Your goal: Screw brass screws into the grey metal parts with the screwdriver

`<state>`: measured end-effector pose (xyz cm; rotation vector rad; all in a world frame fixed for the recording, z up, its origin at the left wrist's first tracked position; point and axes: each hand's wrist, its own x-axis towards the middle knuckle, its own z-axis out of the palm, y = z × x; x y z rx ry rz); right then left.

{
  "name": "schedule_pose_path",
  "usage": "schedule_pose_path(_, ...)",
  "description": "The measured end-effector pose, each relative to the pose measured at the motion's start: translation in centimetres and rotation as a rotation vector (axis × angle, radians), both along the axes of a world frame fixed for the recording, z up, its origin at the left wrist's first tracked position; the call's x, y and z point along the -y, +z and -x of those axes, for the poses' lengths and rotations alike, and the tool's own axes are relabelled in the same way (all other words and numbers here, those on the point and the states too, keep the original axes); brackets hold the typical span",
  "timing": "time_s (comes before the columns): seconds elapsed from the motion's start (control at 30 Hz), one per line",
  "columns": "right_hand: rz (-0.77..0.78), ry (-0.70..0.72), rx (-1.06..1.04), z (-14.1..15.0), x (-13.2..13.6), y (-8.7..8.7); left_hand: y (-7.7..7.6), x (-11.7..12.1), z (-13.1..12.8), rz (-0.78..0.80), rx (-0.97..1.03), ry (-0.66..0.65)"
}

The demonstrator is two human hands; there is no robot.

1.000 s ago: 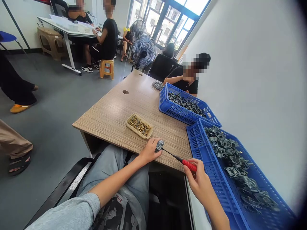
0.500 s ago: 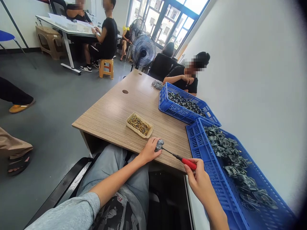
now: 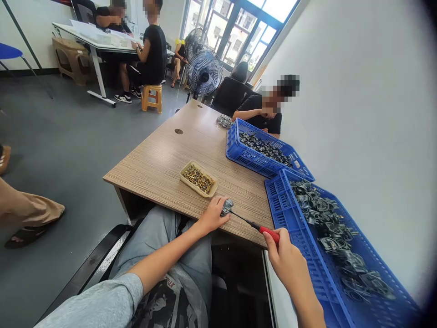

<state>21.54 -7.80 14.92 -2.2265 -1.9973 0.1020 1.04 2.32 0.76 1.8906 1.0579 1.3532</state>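
Observation:
My left hand (image 3: 214,215) is closed around a small grey metal part (image 3: 226,207) at the front edge of the wood-grain table (image 3: 160,150). My right hand (image 3: 286,253) grips the red handle of a screwdriver (image 3: 269,234). The screwdriver's dark shaft points left, and its tip meets the metal part; the exact contact point is too small to make out. Just beyond my left hand stands a cream plastic tray (image 3: 215,187) holding many brass-coloured screws (image 3: 198,178).
Right of my hands, a blue crate (image 3: 285,214) holds grey metal castings (image 3: 334,228). Behind it, another blue crate (image 3: 246,161) contains smaller dark parts. A co-worker (image 3: 259,109) sits at the table's far end. Fans (image 3: 204,73) and other seated people are further back.
My hands, the metal part and the screwdriver look almost unmoved, with my right fingers shifted slightly on the handle. At left, the walking people's legs have moved.

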Motion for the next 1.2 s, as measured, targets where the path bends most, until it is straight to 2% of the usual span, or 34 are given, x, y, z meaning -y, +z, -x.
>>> schedule_pose_path(0.07,0.0,0.021,-0.021,-0.11,-0.03,0.0,0.04,0.01,0.02,-0.003,0.001,0.0)
schedule_pose_path(0.2,-0.039,0.189,-0.266,-0.34,0.0,-0.17,0.15,0.04,0.05,-0.006,0.005,-0.006)
schedule_pose_path(0.27,-0.045,0.16,-0.242,-0.18,0.0,-0.21,0.15,0.04,0.05,-0.001,0.0,-0.008)
schedule_pose_path(0.4,-0.026,-0.004,-0.044,0.2,-0.06,-0.17,0.1,0.02,0.06,0.007,-0.007,-0.002)
schedule_pose_path(0.6,-0.057,0.174,-0.271,-0.18,-0.04,-0.36,0.08,0.02,0.06,-0.002,0.002,-0.003)
schedule_pose_path(0.77,-0.008,-0.012,-0.045,-0.05,0.0,-0.28,0.07,-0.02,0.0,0.003,0.002,0.001)
schedule_pose_path(0.83,-0.002,0.005,-0.069,-0.15,0.03,-0.35,0.07,-0.01,0.01,0.004,0.001,0.0)
schedule_pose_path(0.93,-0.024,0.132,-0.239,-0.38,0.08,-0.53,0.06,0.0,0.04,0.008,-0.002,0.0)
schedule_pose_path(1.0,-0.039,0.158,-0.269,-0.4,0.11,-0.56,0.03,-0.02,0.03,0.006,-0.001,0.001)
schedule_pose_path(1.13,-0.018,0.013,-0.078,-0.23,0.13,-0.42,-0.1,-0.11,-0.04,0.0,-0.001,0.0)
schedule_pose_path(1.2,-0.011,-0.003,-0.063,-0.25,0.11,-0.41,-0.13,-0.13,-0.07,0.004,-0.002,-0.001)
